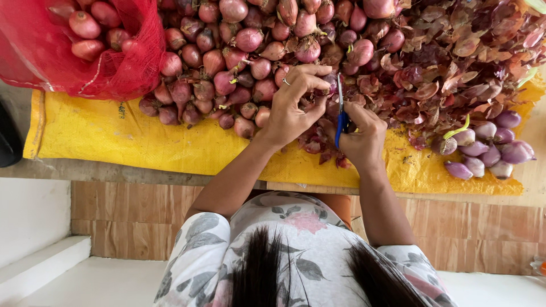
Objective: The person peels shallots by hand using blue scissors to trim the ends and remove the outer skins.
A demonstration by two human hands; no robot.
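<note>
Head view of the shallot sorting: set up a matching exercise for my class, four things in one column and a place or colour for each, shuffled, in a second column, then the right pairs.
Things:
1. red mesh sack
2. scissors
3. peeled shallots
4. ring

Places or colours:
A. right hand
B. top left corner
C. left hand, on a finger
D. right edge of the yellow sheet

Pairs: 1-B, 2-A, 3-D, 4-C

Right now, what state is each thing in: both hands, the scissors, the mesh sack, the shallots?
left hand: gripping a shallot
right hand: closed on the scissors
scissors: blades up, at the shallot
red mesh sack: part-filled
shallot heap: unpeeled
peeled shallots: apart, at the right
</note>
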